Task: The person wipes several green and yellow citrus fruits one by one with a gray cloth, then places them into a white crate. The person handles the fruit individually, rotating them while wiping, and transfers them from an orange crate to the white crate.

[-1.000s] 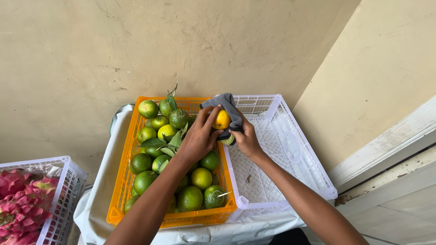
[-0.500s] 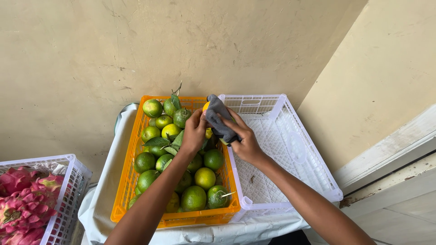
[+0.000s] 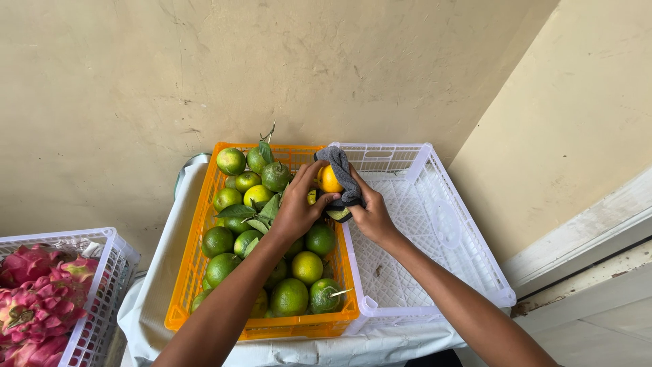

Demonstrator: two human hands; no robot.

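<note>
My left hand (image 3: 297,208) grips a yellow-orange citrus fruit (image 3: 331,180) above the right edge of an orange plastic crate (image 3: 192,258). My right hand (image 3: 370,214) presses a grey cloth (image 3: 341,171) against that fruit, the cloth wrapped over its top and right side. The crate holds several green and yellow-green citrus fruits (image 3: 291,295), some with leaves and stems. Both forearms reach in from the bottom of the view.
A white plastic crate (image 3: 435,224) stands right beside the orange one; nothing shows inside it. Both rest on a surface covered with white cloth (image 3: 156,272), against a beige wall. At the lower left a white basket (image 3: 109,272) holds pink dragon fruits (image 3: 34,292).
My hands and the fruit stayed over the crate's right edge. The cloth has shifted around the fruit, so the yellow-orange peel shows again on its left side.
</note>
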